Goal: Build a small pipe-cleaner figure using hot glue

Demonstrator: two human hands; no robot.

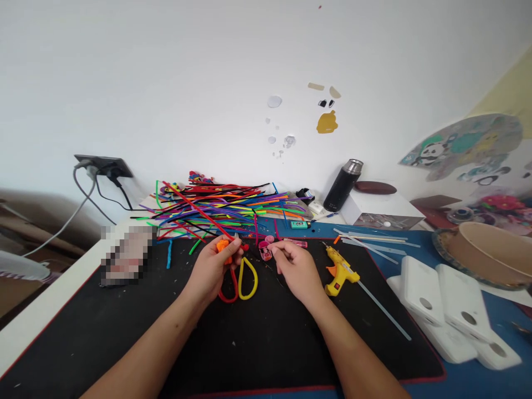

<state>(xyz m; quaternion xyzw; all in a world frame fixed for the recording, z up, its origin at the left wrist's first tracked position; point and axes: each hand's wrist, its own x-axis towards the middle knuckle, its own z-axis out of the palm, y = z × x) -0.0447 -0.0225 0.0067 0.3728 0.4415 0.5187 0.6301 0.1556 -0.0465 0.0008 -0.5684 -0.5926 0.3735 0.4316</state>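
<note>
My left hand [211, 265] is closed, its thumb and fingers pinching a small orange fuzzy pipe-cleaner piece [223, 250]. A long red pipe cleaner [195, 209] runs from these fingers up and left over the pile. Below the hand hang or lie a red loop [229, 288] and a yellow loop [248, 281]; whether the hand holds them I cannot tell. My right hand [300, 270] is closed, thumb against bent fingers; anything in it is too small to make out. Beside its fingertips lies a small pink-and-black item [265, 249].
Many coloured pipe cleaners [233, 208] are heaped along the wall. A yellow glue gun [341, 271] with a glue stick lies right of my right hand on the black mat [249, 349]. Farther right are white boxy devices [424, 291], a bowl [494, 249] and a black thermos [343, 185].
</note>
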